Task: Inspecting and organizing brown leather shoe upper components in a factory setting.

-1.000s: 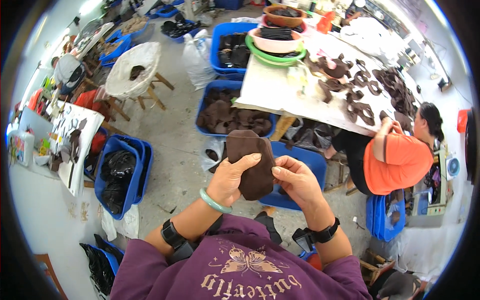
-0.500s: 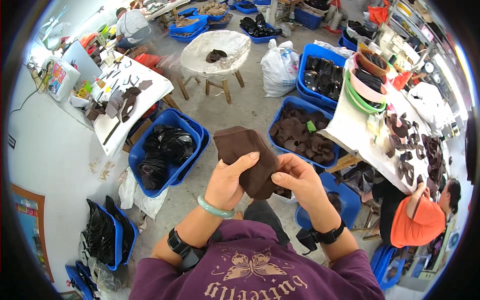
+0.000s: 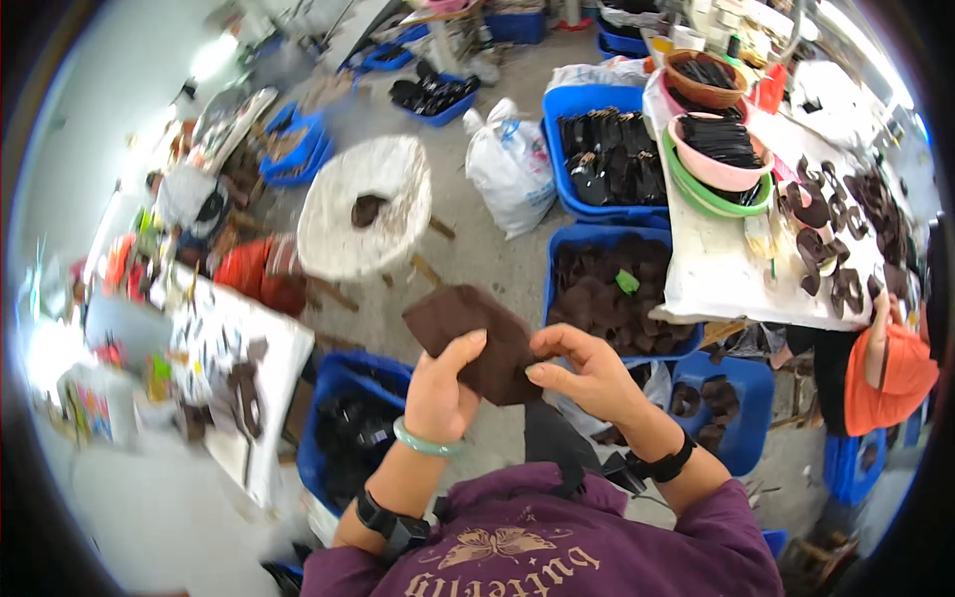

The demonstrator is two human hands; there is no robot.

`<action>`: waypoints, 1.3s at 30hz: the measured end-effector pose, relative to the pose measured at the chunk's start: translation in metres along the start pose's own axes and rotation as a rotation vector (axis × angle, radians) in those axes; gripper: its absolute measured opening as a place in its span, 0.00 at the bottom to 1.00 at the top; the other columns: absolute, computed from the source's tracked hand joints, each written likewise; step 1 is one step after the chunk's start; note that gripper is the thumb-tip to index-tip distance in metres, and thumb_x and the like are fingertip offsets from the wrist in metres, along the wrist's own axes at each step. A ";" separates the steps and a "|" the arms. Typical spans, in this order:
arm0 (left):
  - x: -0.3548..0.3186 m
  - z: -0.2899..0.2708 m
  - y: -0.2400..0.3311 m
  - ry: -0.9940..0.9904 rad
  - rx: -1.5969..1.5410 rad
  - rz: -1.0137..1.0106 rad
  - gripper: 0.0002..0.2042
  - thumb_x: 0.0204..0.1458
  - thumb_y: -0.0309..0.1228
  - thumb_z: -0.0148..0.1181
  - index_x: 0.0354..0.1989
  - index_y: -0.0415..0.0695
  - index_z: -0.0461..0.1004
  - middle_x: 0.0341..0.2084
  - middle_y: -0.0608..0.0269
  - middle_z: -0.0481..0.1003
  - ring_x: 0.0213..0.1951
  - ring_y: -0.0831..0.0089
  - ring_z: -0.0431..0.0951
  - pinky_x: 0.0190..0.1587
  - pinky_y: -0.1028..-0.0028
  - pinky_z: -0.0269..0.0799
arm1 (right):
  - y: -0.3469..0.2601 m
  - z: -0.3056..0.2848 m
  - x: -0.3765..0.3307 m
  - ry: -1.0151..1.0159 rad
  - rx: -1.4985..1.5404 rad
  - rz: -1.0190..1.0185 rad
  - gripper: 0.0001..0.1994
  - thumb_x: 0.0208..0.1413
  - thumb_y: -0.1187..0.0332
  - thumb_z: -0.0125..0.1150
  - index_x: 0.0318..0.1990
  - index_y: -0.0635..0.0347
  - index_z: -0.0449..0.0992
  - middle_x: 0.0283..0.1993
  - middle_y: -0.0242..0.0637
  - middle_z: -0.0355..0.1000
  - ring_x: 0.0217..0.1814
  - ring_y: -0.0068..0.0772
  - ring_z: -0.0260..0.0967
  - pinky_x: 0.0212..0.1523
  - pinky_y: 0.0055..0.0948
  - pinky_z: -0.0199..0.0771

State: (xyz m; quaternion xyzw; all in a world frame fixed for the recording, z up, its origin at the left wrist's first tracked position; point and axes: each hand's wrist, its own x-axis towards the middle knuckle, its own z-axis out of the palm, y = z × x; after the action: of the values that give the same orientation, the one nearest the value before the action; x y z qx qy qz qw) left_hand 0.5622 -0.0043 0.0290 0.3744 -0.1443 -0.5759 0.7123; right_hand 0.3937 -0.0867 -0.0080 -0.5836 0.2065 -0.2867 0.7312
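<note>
A stack of dark brown cut fabric pieces [image 3: 476,323] is held up in front of my body. My left hand [image 3: 445,383] grips it from the left, thumb lying across the top face. At its right edge, my right hand [image 3: 582,373] pinches with thumb and forefinger near the fabric; whether a piece is between those fingertips is too small to make out. A blue bin [image 3: 550,298] beyond my right hand is filled with similar brown pieces [image 3: 612,298] and a bright green scrap [image 3: 627,283].
A round white-covered stand [image 3: 328,239] with a brown piece stands ahead left. The right-hand white table [image 3: 696,284] bears stacked baskets [image 3: 721,149] and brown cutouts. Left are a white table [image 3: 284,398] and a blue bin [image 3: 310,448]. A person in orange [image 3: 890,383] sits far right.
My view has swung to the right, so the surroundings appear shifted left. Both hands keep their hold around the brown stack, which looks slightly more tilted.
</note>
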 end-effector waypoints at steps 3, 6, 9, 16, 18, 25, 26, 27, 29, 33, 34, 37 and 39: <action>0.079 0.005 0.032 0.038 0.006 -0.075 0.15 0.53 0.23 0.49 0.50 0.39 0.67 0.45 0.59 0.73 0.49 0.64 0.73 0.54 0.64 0.67 | -0.014 -0.025 0.071 0.014 0.037 0.107 0.17 0.55 0.66 0.61 0.50 0.64 0.70 0.44 0.32 0.72 0.45 0.22 0.67 0.48 0.25 0.68; 0.138 0.001 0.068 0.007 -0.053 -0.060 0.15 0.54 0.23 0.49 0.51 0.39 0.66 0.46 0.58 0.73 0.50 0.63 0.73 0.56 0.64 0.66 | -0.039 -0.034 0.141 -0.012 -0.065 0.025 0.18 0.56 0.67 0.60 0.52 0.62 0.69 0.44 0.33 0.73 0.45 0.23 0.68 0.47 0.26 0.68; 0.183 -0.012 0.092 0.000 0.156 0.098 0.15 0.55 0.23 0.48 0.52 0.38 0.66 0.48 0.57 0.72 0.51 0.62 0.72 0.56 0.63 0.65 | -0.060 -0.037 0.211 -0.049 -0.277 0.008 0.19 0.55 0.72 0.57 0.56 0.58 0.67 0.44 0.38 0.74 0.43 0.30 0.70 0.47 0.28 0.68; 0.326 -0.038 0.150 -0.036 -0.203 0.007 0.14 0.56 0.22 0.48 0.52 0.39 0.66 0.47 0.58 0.72 0.49 0.66 0.73 0.53 0.67 0.68 | -0.057 -0.054 0.381 -0.024 -0.901 -0.530 0.24 0.53 0.81 0.50 0.59 0.57 0.65 0.37 0.43 0.72 0.34 0.43 0.68 0.37 0.32 0.67; 0.374 -0.041 0.165 -0.018 -0.180 -0.003 0.14 0.56 0.22 0.49 0.52 0.39 0.66 0.47 0.58 0.72 0.49 0.67 0.73 0.53 0.67 0.68 | -0.053 -0.065 0.426 0.007 -0.976 -0.523 0.26 0.50 0.82 0.50 0.59 0.57 0.65 0.32 0.40 0.70 0.31 0.42 0.66 0.35 0.33 0.65; 0.549 -0.022 0.210 -0.155 -0.067 -0.117 0.14 0.56 0.22 0.50 0.51 0.39 0.68 0.47 0.60 0.73 0.49 0.69 0.73 0.52 0.69 0.69 | -0.068 -0.128 0.559 0.219 -1.398 -0.515 0.26 0.48 0.80 0.52 0.59 0.58 0.66 0.27 0.37 0.66 0.28 0.39 0.63 0.32 0.34 0.62; 0.573 -0.017 0.212 -0.177 -0.064 -0.139 0.14 0.56 0.22 0.49 0.52 0.38 0.67 0.47 0.59 0.73 0.50 0.68 0.73 0.53 0.68 0.68 | -0.070 -0.140 0.573 0.253 -1.432 -0.506 0.27 0.48 0.78 0.52 0.60 0.57 0.65 0.25 0.35 0.63 0.27 0.37 0.63 0.32 0.33 0.61; 0.601 -0.012 0.214 -0.209 -0.051 -0.165 0.14 0.56 0.22 0.49 0.52 0.38 0.67 0.47 0.59 0.73 0.50 0.68 0.73 0.53 0.68 0.68 | -0.073 -0.153 0.590 0.303 -1.447 -0.502 0.27 0.48 0.78 0.52 0.60 0.57 0.65 0.25 0.35 0.63 0.27 0.37 0.63 0.32 0.33 0.61; 0.647 -0.009 0.216 -0.300 -0.024 -0.158 0.17 0.57 0.24 0.47 0.56 0.36 0.63 0.49 0.57 0.71 0.51 0.65 0.72 0.56 0.65 0.66 | -0.071 -0.176 0.620 0.300 -1.410 -0.473 0.29 0.46 0.78 0.52 0.61 0.58 0.64 0.25 0.34 0.63 0.26 0.37 0.62 0.31 0.34 0.61; 0.731 -0.014 0.232 -0.270 0.007 -0.190 0.17 0.57 0.23 0.46 0.55 0.35 0.63 0.49 0.57 0.71 0.51 0.64 0.72 0.56 0.65 0.66 | -0.066 -0.210 0.699 0.298 -1.485 -0.495 0.30 0.45 0.78 0.52 0.61 0.58 0.63 0.24 0.34 0.63 0.25 0.38 0.62 0.30 0.35 0.60; 0.748 -0.015 0.238 -0.225 -0.008 -0.179 0.17 0.57 0.23 0.48 0.55 0.35 0.64 0.49 0.57 0.71 0.51 0.64 0.72 0.56 0.65 0.66 | -0.066 -0.216 0.718 0.269 -1.490 -0.487 0.30 0.45 0.78 0.51 0.61 0.58 0.63 0.24 0.35 0.63 0.25 0.38 0.62 0.30 0.35 0.60; 0.798 -0.021 0.260 -0.171 0.000 -0.204 0.17 0.56 0.21 0.48 0.55 0.35 0.63 0.49 0.56 0.70 0.52 0.64 0.71 0.55 0.65 0.67 | -0.071 -0.230 0.773 0.193 -1.507 -0.474 0.31 0.44 0.77 0.49 0.62 0.60 0.61 0.24 0.35 0.64 0.25 0.39 0.62 0.31 0.35 0.61; 0.831 -0.028 0.271 -0.160 0.005 -0.229 0.17 0.55 0.21 0.48 0.55 0.36 0.64 0.49 0.56 0.71 0.51 0.64 0.72 0.54 0.65 0.68 | -0.071 -0.241 0.807 0.166 -1.512 -0.480 0.32 0.44 0.78 0.49 0.63 0.60 0.60 0.24 0.36 0.64 0.26 0.39 0.63 0.31 0.35 0.62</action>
State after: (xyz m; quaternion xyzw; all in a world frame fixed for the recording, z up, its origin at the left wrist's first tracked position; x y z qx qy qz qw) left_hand 1.0183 -0.7504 0.0121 0.3430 -0.1584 -0.6810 0.6273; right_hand 0.8330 -0.8081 0.0312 -0.9267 0.2677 -0.2611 0.0379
